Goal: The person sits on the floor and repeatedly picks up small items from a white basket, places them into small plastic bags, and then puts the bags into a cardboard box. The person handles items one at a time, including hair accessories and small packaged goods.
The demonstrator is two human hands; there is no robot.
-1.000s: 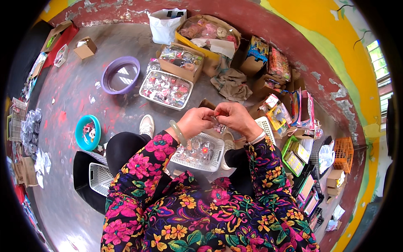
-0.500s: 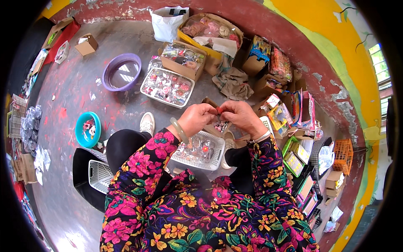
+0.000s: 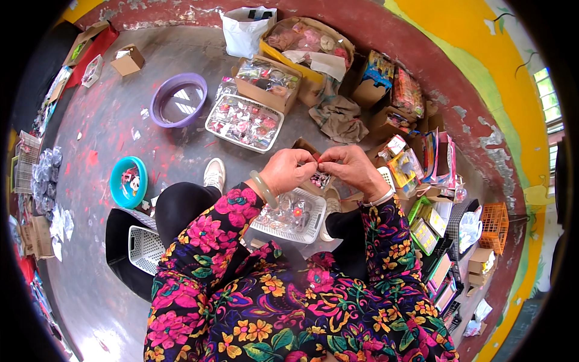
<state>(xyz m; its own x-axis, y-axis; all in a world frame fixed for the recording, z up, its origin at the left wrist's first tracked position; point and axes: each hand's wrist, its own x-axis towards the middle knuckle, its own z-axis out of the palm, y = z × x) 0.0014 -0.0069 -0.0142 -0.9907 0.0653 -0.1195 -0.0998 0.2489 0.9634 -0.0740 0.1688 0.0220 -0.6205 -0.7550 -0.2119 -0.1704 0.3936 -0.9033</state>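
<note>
In the head view, the left hand and the right hand met just above the middle of the frame, fingertips pinched together on a small red item held between them; it was too small to tell what it was. Both hands were narrowed to a pinch, thumbs and forefingers closed on that item. A pale green bangle sat on the left wrist, and floral sleeves ran down to the lower edge.

Directly under the hands, in the person's lap, lay a white slotted basket with small clear-wrapped pieces in it. Above the hands and slightly left, on the floor, stood a white tray filled with wrapped trinkets, and just above it a cardboard box holding more of them. A purple basin stood in the upper left, a teal bowl at centre left, and another white basket at lower left beside the person's knee. A white plastic bag stood at the top edge. To the right, colourful packets were heaped, with an orange crate at the far right.
</note>
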